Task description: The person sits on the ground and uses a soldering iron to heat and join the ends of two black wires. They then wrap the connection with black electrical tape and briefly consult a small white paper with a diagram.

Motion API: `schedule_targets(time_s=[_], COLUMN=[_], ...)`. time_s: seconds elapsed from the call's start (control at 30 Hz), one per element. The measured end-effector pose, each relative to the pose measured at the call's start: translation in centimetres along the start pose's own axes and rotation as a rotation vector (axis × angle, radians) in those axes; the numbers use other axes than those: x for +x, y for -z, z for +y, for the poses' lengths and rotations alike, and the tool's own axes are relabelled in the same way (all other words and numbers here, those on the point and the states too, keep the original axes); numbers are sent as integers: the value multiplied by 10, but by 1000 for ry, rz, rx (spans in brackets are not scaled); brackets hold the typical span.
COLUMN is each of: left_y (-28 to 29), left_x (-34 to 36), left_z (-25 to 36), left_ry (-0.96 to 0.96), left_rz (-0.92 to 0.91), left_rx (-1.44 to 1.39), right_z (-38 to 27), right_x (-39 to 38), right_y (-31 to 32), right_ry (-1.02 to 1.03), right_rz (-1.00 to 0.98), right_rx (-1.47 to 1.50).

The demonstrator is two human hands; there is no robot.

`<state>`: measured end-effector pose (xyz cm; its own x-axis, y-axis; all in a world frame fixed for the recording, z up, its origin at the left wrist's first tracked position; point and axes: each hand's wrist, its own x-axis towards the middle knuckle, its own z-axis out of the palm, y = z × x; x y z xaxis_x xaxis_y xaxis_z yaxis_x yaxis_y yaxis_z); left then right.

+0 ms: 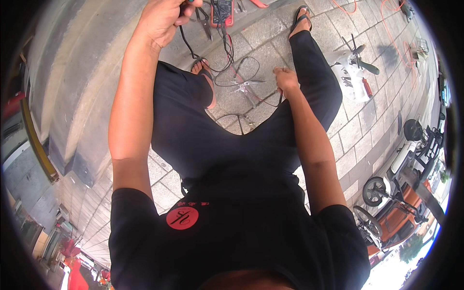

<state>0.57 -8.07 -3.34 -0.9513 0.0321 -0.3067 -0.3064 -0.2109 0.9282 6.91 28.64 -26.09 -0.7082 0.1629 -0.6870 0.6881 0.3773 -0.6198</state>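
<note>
At the top edge, my left hand [166,21] is closed on a black cable [185,41], which hangs from it toward my left foot. A small teal spot shows at its fingertips, too cut off to name. My right hand [286,79] is lower and to the right, near my right knee, with its fingers closed round a dark cable [280,98]. Between my feet lie tangled thin wires [237,67] and a clear, crumpled-looking piece [247,87] I cannot make out. Beside my left hand are a red-edged multimeter [222,12] and pliers [205,25].
A white plastic bag [349,72] lies right of my leg, with dark-handled tools on it and a red-handled tool [367,88] beside it. An orange hose [386,29] runs over the paving. Stone steps [77,96] rise at left. Motorbikes [377,191] stand far right.
</note>
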Motion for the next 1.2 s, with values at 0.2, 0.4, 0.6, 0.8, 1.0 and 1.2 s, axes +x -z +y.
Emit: schedule_targets(time_s=[0.2, 0.4, 0.6, 0.8, 1.0, 1.2], left_y=[16, 39, 46, 45, 37, 30], left_x=[-9, -10, 2, -1, 12, 27], left_z=[-7, 4, 7, 10, 11, 9], left_ry=[-126, -195, -174, -144, -131, -96], left_rz=[115, 14, 53, 102, 152, 182], left_rx=[-236, -316, -309, -343, -297, -223], right_z=[21, 28, 58, 15, -96, -189], right_x=[22, 40, 72, 68, 120, 155], right_y=[-19, -38, -53, -58, -84, -111], right_ry=[-15, -47, 135, 334, 439, 509], right_rz=[-10, -89, -41, 123, 137, 132], right_rx=[-166, -350, -581, -664, -357, -462])
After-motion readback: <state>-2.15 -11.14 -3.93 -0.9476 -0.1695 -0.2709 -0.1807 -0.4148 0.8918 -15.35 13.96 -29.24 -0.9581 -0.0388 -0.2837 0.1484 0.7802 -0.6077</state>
